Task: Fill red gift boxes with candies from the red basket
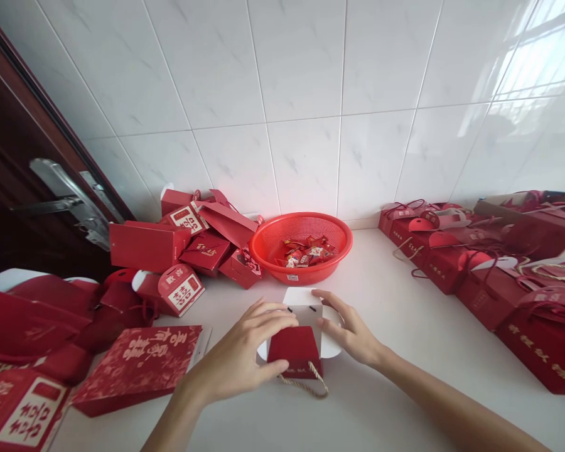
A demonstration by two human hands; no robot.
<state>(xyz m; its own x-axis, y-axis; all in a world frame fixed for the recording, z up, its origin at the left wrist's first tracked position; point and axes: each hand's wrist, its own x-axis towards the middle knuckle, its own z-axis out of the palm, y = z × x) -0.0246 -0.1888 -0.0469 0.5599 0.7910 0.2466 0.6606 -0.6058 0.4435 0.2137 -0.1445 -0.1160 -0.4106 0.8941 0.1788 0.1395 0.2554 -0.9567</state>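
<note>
A small red gift box [295, 351] with a white inside stands on the white tabletop in front of me, its back and side flaps unfolded. A twisted cord handle [306, 386] hangs over its front. My left hand [258, 345] curves around the left side of the box, thumb at the front and fingers across the top. On the right, my right hand [348, 329] holds the white back and side flaps between thumb and fingers. Two short dark cord ends show on the inside of the back flap. What is in the box is hidden.
Behind the box stands a red plastic basket [301, 276] with wrapped sweets [308, 253]. Several red gift boxes [150, 246] are piled at the left, near a red patterned bag [141, 361]. Rows of handled boxes [541, 342] line the right. A tiled wall [306, 163] closes the back.
</note>
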